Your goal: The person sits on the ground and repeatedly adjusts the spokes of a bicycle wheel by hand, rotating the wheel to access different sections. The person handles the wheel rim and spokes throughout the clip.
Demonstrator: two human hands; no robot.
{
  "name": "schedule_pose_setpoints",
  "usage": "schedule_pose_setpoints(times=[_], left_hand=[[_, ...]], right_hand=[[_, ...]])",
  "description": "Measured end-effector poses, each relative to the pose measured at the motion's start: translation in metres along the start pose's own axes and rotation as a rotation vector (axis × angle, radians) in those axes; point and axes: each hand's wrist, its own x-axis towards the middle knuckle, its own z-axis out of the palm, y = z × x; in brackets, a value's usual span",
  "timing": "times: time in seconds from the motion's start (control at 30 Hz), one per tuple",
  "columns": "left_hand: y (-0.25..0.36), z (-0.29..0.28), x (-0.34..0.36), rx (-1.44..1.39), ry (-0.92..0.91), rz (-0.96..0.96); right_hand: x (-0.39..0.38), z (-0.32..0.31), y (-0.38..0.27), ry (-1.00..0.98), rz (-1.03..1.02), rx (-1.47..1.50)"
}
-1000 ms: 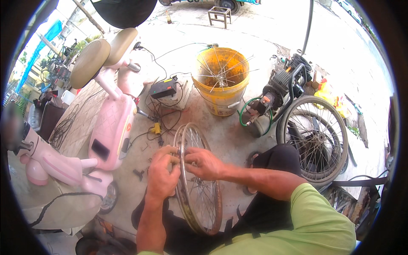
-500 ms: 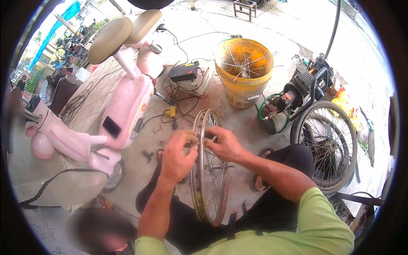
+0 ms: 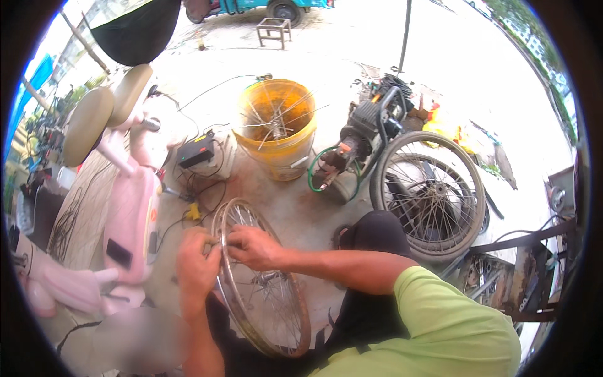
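Note:
A spoked bicycle wheel rim (image 3: pixel 241 327), without a tyre, stands tilted between my legs. My left hand (image 3: pixel 198 257) is at the outer side of the rim's upper part, its fingers bent and pressed together. From the inner side, my right hand (image 3: pixel 254 247) meets the same stretch of rim, with thumb and fingers pinched near the spokes. Whatever small thing lies between the fingertips is hidden. Thin spokes run from the rim to the hub below my right wrist.
Loose spokes and a hub stick out of a yellow bucket (image 3: pixel 286 164) ahead. An air compressor (image 3: pixel 361 129) and a tyred wheel (image 3: pixel 381 213) stand at the right. A pink scooter (image 3: pixel 129 210) occupies the left, beside a black box (image 3: pixel 196 149) with cables. Metal stool (image 3: pixel 273 31) farther off.
My view has turned to the right, so the surroundings appear shifted left. The rim leans over more, and both hands remain at its upper part.

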Motion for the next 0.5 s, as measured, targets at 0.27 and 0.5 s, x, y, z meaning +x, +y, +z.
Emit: schedule_pose_setpoints(times=[0.27, 0.5], left_hand=[[0.003, 0.002, -0.003, -0.182, -0.072, -0.058], [-0.009, 0.002, -0.001, -0.040, -0.001, 0.088]], right_hand=[[-0.010, 0.008, 0.004, 0.037, -0.058, -0.013], [-0.009, 0.002, -0.001, 0.002, 0.011, 0.021]])
